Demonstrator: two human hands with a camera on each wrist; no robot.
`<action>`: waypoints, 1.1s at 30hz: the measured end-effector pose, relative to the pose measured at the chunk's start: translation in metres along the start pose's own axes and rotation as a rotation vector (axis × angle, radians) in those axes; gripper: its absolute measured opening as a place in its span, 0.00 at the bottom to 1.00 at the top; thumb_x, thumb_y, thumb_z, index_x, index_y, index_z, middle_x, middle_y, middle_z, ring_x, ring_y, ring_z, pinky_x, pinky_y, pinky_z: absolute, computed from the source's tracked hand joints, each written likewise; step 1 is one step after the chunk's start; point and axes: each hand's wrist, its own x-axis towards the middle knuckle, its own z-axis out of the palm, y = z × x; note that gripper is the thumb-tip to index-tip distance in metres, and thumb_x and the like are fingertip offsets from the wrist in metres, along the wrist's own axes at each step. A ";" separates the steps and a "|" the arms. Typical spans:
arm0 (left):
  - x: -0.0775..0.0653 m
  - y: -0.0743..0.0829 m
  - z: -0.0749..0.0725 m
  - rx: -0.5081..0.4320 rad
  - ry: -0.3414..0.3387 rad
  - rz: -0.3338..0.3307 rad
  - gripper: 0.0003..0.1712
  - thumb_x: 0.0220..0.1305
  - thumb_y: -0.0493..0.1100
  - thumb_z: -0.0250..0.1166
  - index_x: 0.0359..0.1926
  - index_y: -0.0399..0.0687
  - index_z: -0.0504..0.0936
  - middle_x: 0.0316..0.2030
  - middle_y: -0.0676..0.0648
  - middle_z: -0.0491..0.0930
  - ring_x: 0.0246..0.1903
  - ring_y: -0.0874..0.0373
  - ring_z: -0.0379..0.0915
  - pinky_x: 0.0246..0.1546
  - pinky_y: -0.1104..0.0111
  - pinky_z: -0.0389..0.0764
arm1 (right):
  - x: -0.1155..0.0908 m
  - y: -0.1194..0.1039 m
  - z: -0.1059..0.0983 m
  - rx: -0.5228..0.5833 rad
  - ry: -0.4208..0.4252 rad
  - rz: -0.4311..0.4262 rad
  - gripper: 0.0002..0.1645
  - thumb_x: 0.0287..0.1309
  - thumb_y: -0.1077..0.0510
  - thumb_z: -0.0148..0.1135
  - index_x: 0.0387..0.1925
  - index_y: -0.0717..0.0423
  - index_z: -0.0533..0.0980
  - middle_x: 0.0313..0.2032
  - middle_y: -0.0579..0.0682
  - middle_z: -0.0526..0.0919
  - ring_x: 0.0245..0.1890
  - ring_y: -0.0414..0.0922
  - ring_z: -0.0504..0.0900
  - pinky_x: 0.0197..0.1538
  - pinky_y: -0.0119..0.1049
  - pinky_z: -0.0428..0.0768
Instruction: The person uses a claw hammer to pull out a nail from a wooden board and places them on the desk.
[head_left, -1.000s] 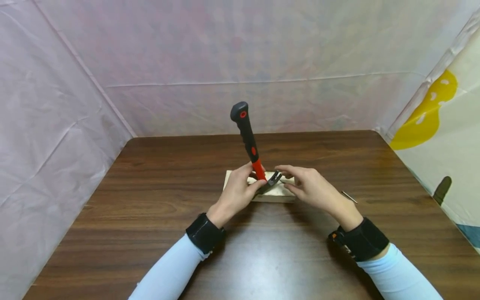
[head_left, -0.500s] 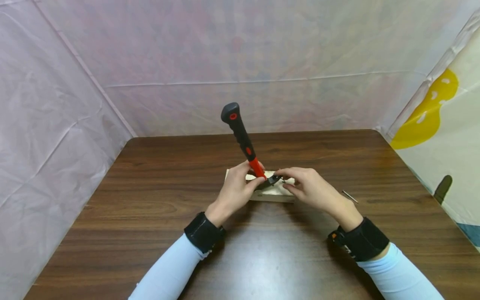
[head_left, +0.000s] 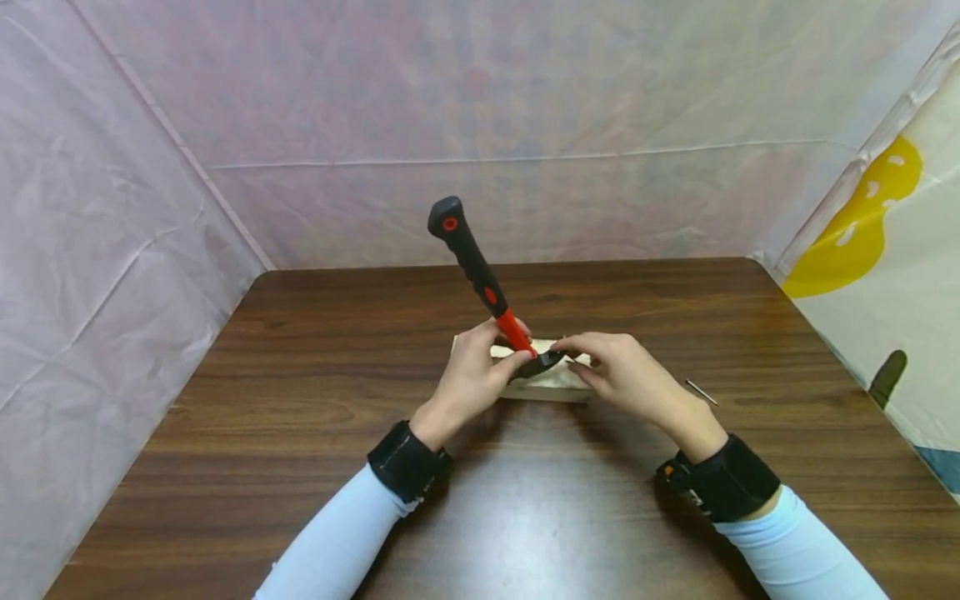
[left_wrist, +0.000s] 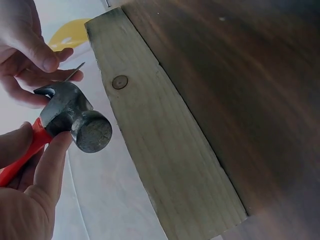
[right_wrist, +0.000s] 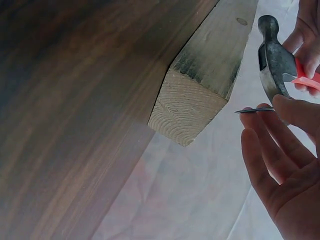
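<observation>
A claw hammer (head_left: pixel 480 267) with a black and red handle is tilted up and leftward over a pale wood block (head_left: pixel 551 394). My left hand (head_left: pixel 474 367) grips it low on the red shaft, just by the steel head (left_wrist: pixel 67 107). At the claw end my right hand (head_left: pixel 626 375) pinches a thin nail (right_wrist: pixel 252 110) between thumb and fingers, its pointed end sticking out past the fingertips. The nail's other end is hidden behind the thumb and claw. In the left wrist view the hammer's round face points toward the wood block (left_wrist: pixel 145 135).
Another nail (head_left: pixel 701 392) lies on the brown wooden table (head_left: pixel 315 483), right of the block. Pale cloth sheets (head_left: pixel 480 108) hang behind and at the sides of the table. A dark knot (left_wrist: pixel 120 82) marks the block's face.
The hammer's handle end has swung leftward, and its claw has turned down toward the right hand's fingertips. Both hands have stayed nearly in place.
</observation>
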 end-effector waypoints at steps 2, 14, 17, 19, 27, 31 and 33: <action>0.000 0.000 0.000 -0.004 0.001 -0.001 0.14 0.59 0.31 0.76 0.44 0.39 0.83 0.38 0.46 0.86 0.39 0.52 0.84 0.46 0.53 0.83 | 0.000 -0.001 0.000 -0.008 0.009 -0.001 0.22 0.54 0.75 0.72 0.50 0.60 0.83 0.45 0.52 0.88 0.42 0.47 0.87 0.38 0.43 0.86; 0.000 0.003 -0.001 -0.033 -0.042 -0.030 0.13 0.60 0.31 0.75 0.46 0.39 0.83 0.39 0.47 0.86 0.41 0.53 0.83 0.47 0.55 0.83 | 0.002 -0.006 -0.002 -0.042 0.055 -0.006 0.17 0.54 0.73 0.74 0.43 0.56 0.84 0.38 0.46 0.88 0.32 0.38 0.84 0.32 0.37 0.84; -0.001 0.005 -0.002 -0.045 -0.051 -0.034 0.14 0.60 0.31 0.74 0.46 0.40 0.83 0.39 0.47 0.85 0.41 0.53 0.83 0.46 0.56 0.84 | 0.002 -0.006 -0.002 -0.039 0.063 -0.004 0.16 0.54 0.73 0.74 0.42 0.55 0.84 0.37 0.46 0.88 0.32 0.38 0.84 0.33 0.38 0.84; -0.001 0.006 -0.002 -0.056 -0.059 -0.040 0.13 0.61 0.31 0.74 0.45 0.41 0.83 0.39 0.47 0.85 0.42 0.53 0.83 0.44 0.58 0.85 | 0.001 -0.007 -0.002 -0.034 0.068 0.000 0.16 0.54 0.73 0.74 0.42 0.56 0.84 0.37 0.46 0.88 0.32 0.39 0.85 0.33 0.37 0.85; -0.001 0.005 -0.003 -0.032 -0.068 -0.037 0.13 0.61 0.31 0.74 0.46 0.38 0.83 0.39 0.46 0.85 0.41 0.51 0.83 0.44 0.59 0.85 | 0.002 -0.007 -0.006 -0.012 0.072 0.004 0.16 0.53 0.75 0.73 0.42 0.57 0.84 0.37 0.48 0.88 0.31 0.39 0.86 0.33 0.34 0.85; 0.000 0.004 -0.004 0.009 -0.055 -0.029 0.14 0.60 0.32 0.75 0.46 0.37 0.83 0.38 0.46 0.86 0.39 0.52 0.84 0.43 0.57 0.84 | 0.001 -0.006 -0.009 -0.006 0.088 0.007 0.18 0.51 0.77 0.73 0.42 0.60 0.84 0.37 0.50 0.88 0.31 0.41 0.86 0.32 0.34 0.85; 0.000 0.004 -0.004 0.014 -0.054 -0.039 0.14 0.60 0.32 0.76 0.46 0.38 0.84 0.39 0.46 0.86 0.39 0.52 0.84 0.43 0.58 0.84 | 0.001 -0.005 -0.011 -0.010 0.099 0.014 0.17 0.51 0.77 0.72 0.42 0.61 0.83 0.36 0.51 0.88 0.30 0.42 0.86 0.32 0.34 0.85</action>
